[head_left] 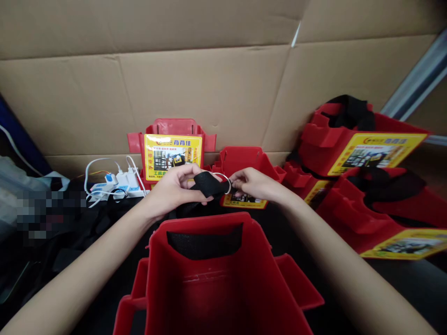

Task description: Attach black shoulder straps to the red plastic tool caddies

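A red plastic tool box (209, 288) stands open toward me in the foreground, with a black webbing strap (206, 244) threaded through slots in its far wall. Beyond that wall, my left hand (174, 188) is closed on a folded end of the strap. A metal ring (228, 184) hangs around the webbing between my hands. My right hand (253, 184) pinches the strap's black tip just right of the ring; its fingertips partly hide that end.
More red tool boxes (363, 144) with yellow labels are stacked at right; others (174, 128) stand against the cardboard wall (209, 93). A power strip (118, 186) with white plugs and cables lies at left, near black straps (101, 218) on the dark table.
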Demonstrator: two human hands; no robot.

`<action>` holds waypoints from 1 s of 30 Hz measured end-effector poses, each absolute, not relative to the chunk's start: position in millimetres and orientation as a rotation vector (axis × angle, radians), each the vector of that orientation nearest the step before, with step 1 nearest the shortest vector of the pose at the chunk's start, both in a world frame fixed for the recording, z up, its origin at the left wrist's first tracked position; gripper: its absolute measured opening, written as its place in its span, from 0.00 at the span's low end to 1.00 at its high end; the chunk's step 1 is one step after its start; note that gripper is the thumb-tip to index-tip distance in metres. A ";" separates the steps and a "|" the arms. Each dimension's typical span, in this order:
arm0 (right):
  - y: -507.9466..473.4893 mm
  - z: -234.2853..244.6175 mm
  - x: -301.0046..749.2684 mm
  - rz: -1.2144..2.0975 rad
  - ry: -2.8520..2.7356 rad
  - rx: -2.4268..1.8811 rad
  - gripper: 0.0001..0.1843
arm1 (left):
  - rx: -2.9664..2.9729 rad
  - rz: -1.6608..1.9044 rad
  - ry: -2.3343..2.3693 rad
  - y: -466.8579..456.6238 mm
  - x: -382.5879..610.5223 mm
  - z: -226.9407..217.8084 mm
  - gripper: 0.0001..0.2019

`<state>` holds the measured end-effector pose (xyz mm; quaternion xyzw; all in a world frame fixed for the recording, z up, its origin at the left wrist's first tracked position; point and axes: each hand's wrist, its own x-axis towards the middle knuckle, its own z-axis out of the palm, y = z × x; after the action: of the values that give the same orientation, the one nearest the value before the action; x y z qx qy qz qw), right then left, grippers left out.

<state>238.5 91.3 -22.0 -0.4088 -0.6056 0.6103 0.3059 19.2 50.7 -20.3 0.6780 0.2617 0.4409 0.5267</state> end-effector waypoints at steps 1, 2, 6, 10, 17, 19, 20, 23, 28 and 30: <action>91.4 -20.2 240.1 1.591 -1.598 -1.092 0.03 | 1.617 1.054 0.622 50.9 18.5 -19.8 0.14; 90.1 -18.0 240.3 1.577 -1.595 -1.094 0.02 | 1.616 1.058 0.624 51.3 18.0 -19.8 0.14; 77.2 -9.6 231.8 1.722 -1.583 -1.030 0.10 | 1.597 1.100 0.631 53.6 17.0 -20.5 0.14; 77.3 -8.1 229.2 1.592 -1.398 -1.001 0.15 | 1.601 1.125 0.660 53.3 15.4 -18.2 0.14; 83.1 1.9 236.9 1.024 -1.106 -0.665 0.05 | 1.594 0.978 0.886 56.7 14.6 -21.0 0.12; 72.4 5.4 228.7 0.966 -1.138 -0.543 0.04 | 1.636 0.907 0.889 58.2 14.8 -22.1 0.10; 66.9 6.8 224.3 0.968 -1.175 -0.496 0.05 | 1.676 0.852 0.880 58.5 14.7 -22.3 0.09; 58.2 9.7 217.5 0.986 -1.256 -0.417 0.10 | 1.799 0.706 0.893 58.2 14.6 -22.1 0.08; 69.8 7.9 226.0 0.846 -1.223 -0.414 0.20 | 1.918 0.633 0.880 59.8 14.9 -27.3 0.10; 72.1 5.0 226.8 0.841 -1.304 -0.457 0.19 | 1.949 0.665 0.881 62.0 15.1 -30.4 0.11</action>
<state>226.8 72.1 5.0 -0.2043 -0.5832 0.3763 0.6903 15.1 62.0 -30.4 0.7833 0.3538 0.2673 0.4357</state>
